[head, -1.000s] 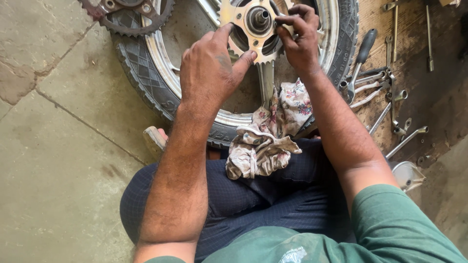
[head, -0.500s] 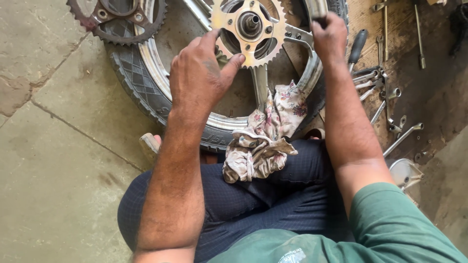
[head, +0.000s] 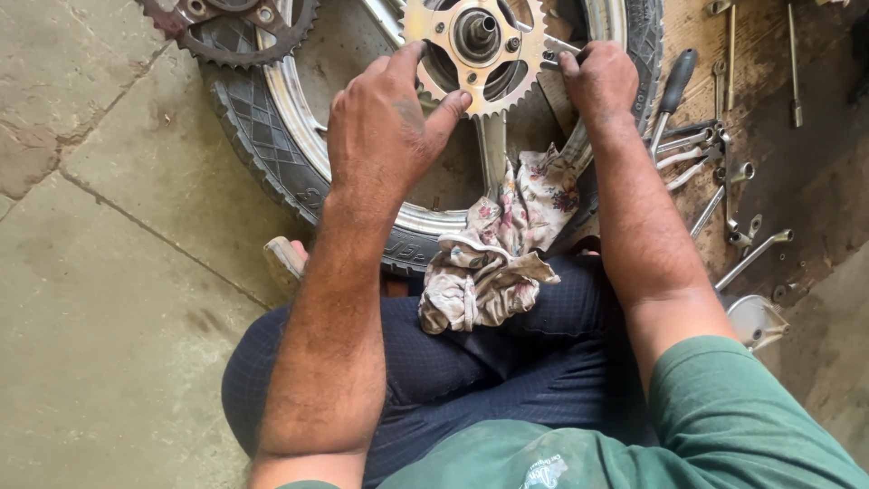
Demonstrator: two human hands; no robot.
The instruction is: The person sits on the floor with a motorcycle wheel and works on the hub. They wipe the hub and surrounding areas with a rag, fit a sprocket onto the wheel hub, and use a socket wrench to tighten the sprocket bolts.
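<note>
The person is sitting on the floor with a motorcycle wheel (head: 272, 118) lying flat in front of the knees. A bright metal sprocket (head: 480, 54) is sitting on the hub at the middle of the wheel, at the far edge of the view.

The left hand (head: 385, 131) is resting on the near left side of the sprocket, fingers spread fairly wide, with the thumb pressing against the toothed edge and the fingertips reaching over the far side. The right hand (head: 597, 81) is gripping the right side of the sprocket; its fingers are curled narrow around a small metal part there, but what exactly that part is cannot be told.

A flowered rag (head: 498, 244) is lying crumpled over the near rim of the wheel and onto the person's lap, between the two forearms. A second, darker and rustier sprocket (head: 226, 27) is lying on the tyre at the far left. To the right of the wheel, on a dirty patch of floor, several wrenches (head: 724, 199) and a black-handled screwdriver (head: 674, 86) are lying scattered, well apart from both hands.
</note>
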